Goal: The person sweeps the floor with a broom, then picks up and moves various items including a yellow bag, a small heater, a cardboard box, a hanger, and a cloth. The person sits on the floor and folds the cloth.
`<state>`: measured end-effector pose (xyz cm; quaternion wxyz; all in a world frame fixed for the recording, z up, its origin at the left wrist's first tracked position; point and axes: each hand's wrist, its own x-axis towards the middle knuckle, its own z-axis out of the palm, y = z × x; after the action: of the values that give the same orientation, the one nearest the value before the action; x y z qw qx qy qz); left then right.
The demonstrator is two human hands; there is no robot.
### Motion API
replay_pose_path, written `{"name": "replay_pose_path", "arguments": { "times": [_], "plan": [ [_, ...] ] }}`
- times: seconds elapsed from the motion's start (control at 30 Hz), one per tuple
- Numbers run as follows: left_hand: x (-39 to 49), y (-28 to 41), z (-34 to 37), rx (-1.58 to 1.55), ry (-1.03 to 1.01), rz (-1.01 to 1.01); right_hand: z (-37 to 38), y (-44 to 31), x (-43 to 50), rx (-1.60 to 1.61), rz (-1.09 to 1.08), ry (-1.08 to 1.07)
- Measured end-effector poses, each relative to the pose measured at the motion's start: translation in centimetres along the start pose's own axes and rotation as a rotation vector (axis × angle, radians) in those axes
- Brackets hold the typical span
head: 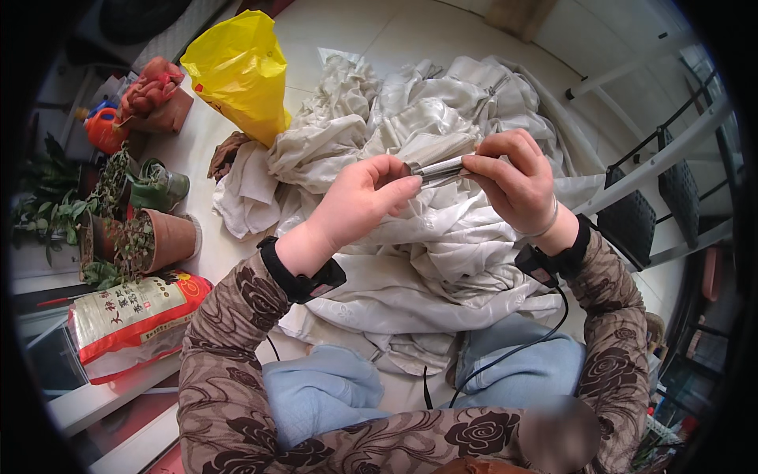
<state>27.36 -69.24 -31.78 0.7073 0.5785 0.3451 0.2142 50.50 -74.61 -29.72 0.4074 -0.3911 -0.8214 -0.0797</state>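
My left hand (370,192) and my right hand (518,178) are raised over a heap of off-white patterned curtain fabric (379,287). Between them they pinch a narrow, gathered pleat (439,170) of the cloth with grey, metallic-looking strips along it. Thumb and fingers of my left hand close on its left end. The fingertips of my right hand grip its right end. Whether the grey strips are prongs of a curtain hook is too small to tell. Farther back on the heap, a metal curtain hook (492,90) appears to sit at another gathered spot.
Beyond my left hand stand a yellow plastic bag (240,71) and a crumpled white cloth (249,189). Potted plants (172,240) and a red-and-white printed sack (139,323) line the left. A ladder with black treads (625,216) stands at right. A black cable (509,358) hangs from my right wrist.
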Motion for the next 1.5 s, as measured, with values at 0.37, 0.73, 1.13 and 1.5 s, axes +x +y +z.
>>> {"name": "replay_pose_path", "arguments": {
  "times": [0.37,0.73,1.13,1.5],
  "plan": [
    [0.2,0.0,-1.2,-0.135,0.026,-0.064,1.2,1.7,-1.8,0.529,0.542,-0.099],
    [0.6,-0.8,-1.9,-0.309,-0.054,-0.057,1.9,1.0,-0.7,0.955,0.704,0.007],
    [0.6,-1.6,-2.0,0.120,0.050,0.208,2.0,1.5,-0.5,1.143,1.108,-0.212],
    [-0.1,-1.0,-4.8,0.034,-0.040,0.058,0.8,3.7,-1.7,1.029,1.171,-0.273]
  ]
}}
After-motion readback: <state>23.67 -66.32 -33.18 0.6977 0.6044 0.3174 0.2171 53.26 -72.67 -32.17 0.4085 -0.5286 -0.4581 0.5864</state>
